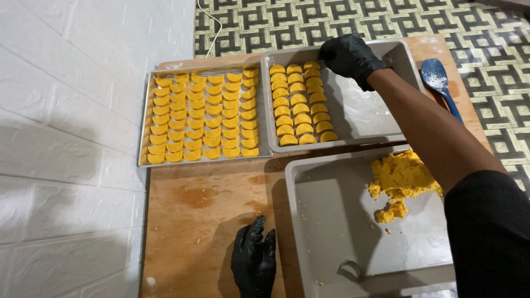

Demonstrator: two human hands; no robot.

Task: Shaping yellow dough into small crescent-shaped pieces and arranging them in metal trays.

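The right hand [349, 56], in a black glove, reaches out over the far end of the half-filled baking tray [364, 113]; its grip is curled downward just beside the top of the third row of crescent-shaped yellow dough pieces [301, 102], and whether the fingertips pinch a piece cannot be told, since the glove hides them. Those pieces lie in three neat rows to the left of the grip, filling the left part of the tray, while the bare floured part of the tray lies just below and to the right of it. Further left of the grip, touching this tray, sits a full tray [144, 127] packed with the same crescents in rows. To the right of the grip, a blue spatula [439, 83] lies on the wooden worktop [193, 221]. Nearer the person, below the grip, a larger grey tray [331, 221] holds a lump of yellow dough [400, 179] partly hidden by the right forearm. The left hand [254, 262], also gloved in black, rests on the worktop well apart from the right, its grip spread flat with fingers open, just left of the grey tray and holding nothing.
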